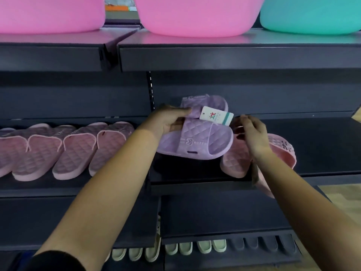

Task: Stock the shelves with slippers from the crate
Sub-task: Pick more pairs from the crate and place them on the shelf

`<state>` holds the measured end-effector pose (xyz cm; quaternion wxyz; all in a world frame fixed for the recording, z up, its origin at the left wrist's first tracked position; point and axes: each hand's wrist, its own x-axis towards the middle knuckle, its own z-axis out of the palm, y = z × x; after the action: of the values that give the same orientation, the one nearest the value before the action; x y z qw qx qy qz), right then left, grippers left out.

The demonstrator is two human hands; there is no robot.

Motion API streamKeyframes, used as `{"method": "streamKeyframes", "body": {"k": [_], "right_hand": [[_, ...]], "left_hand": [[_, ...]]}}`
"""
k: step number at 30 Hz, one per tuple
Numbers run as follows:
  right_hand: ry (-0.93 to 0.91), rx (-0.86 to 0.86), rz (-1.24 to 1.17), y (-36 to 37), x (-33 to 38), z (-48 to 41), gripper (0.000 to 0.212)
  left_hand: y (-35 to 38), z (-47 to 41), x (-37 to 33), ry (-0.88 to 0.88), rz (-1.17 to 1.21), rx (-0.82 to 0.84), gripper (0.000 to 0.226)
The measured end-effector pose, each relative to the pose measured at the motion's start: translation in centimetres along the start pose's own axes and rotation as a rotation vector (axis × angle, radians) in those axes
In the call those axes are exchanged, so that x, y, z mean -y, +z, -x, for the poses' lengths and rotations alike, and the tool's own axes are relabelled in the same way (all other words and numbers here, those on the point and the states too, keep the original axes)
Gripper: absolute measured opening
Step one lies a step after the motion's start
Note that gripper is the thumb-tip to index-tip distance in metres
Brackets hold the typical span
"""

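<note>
My left hand (168, 119) grips a pair of lilac quilted slippers (197, 139) by the strap, held above the middle dark shelf (195, 177). A white paper tag (216, 115) hangs from the pair. My right hand (252, 133) is just right of them, fingers curled at the tag's edge, with a pink slipper (234, 161) under it. A second pink slipper (283, 147) lies behind my right wrist. The crate is out of view.
A row of pink slippers (64, 149) fills the shelf to the left. Pink tubs (197, 14) and a teal tub (312, 14) stand on the top shelf. White slippers (170, 249) and dark slippers (263, 245) line the bottom shelf.
</note>
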<state>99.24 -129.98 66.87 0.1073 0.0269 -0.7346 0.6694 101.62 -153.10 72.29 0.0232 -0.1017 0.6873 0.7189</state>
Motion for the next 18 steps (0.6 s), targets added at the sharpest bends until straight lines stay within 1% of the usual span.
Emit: {"method": "streamKeyframes", "body": {"k": [2, 3, 4, 5, 6, 7, 8, 9, 11, 12, 13, 14, 15, 18], "right_hand": [[0.025, 0.053, -0.158, 0.6, 0.2, 0.3, 0.034], [0.015, 0.109, -0.232, 1.0, 0.1, 0.6, 0.030], [-0.008, 0.177, -0.267, 1.5, 0.0, 1.0, 0.024], [-0.023, 0.249, -0.267, 1.9, 0.0, 1.4, 0.023], [-0.020, 0.322, -0.272, 2.5, 0.0, 1.8, 0.028], [-0.008, 0.378, -0.282, 3.1, -0.1, 1.9, 0.034], [0.015, 0.404, -0.315, 3.7, 0.0, 2.0, 0.037], [0.045, 0.401, -0.360, 4.3, 0.3, 2.0, 0.035], [0.100, 0.365, -0.399, 5.6, 0.8, 1.6, 0.022], [0.120, 0.359, -0.379, 6.1, 0.9, 1.3, 0.020], [0.136, 0.367, -0.355, 6.6, 0.7, 1.0, 0.022], [0.148, 0.379, -0.325, 7.0, 0.3, 0.7, 0.024], [0.158, 0.393, -0.293, 7.4, -0.1, 0.5, 0.025], [0.203, 0.358, -0.229, 8.2, -1.2, 0.2, 0.027]], "left_hand": [[-0.1, 0.1, 0.3, -0.049, 0.249, -0.078, 0.007], [-0.1, 0.4, 0.3, -0.071, 0.381, -0.116, 0.005], [0.0, 0.7, 0.4, -0.073, 0.500, -0.153, 0.008], [0.3, 1.1, 0.3, -0.069, 0.604, -0.189, 0.011], [0.5, 1.5, 0.2, -0.063, 0.677, -0.219, 0.015], [0.7, 2.0, 0.2, -0.055, 0.726, -0.252, 0.018], [0.9, 2.3, 0.5, -0.041, 0.720, -0.291, 0.022], [0.9, 2.5, 0.8, -0.036, 0.682, -0.342, 0.024], [0.7, 2.8, 1.1, -0.057, 0.680, -0.382, 0.024], [0.6, 2.5, 1.5, -0.052, 0.754, -0.365, 0.025], [0.4, 2.6, 1.6, -0.065, 0.800, -0.381, 0.025], [0.3, 2.9, 1.8, -0.068, 0.777, -0.412, 0.026], [0.2, 3.3, 2.2, -0.082, 0.787, -0.417, 0.025], [-0.6, 3.3, 4.0, -0.079, 0.915, -0.310, 0.025]]}}
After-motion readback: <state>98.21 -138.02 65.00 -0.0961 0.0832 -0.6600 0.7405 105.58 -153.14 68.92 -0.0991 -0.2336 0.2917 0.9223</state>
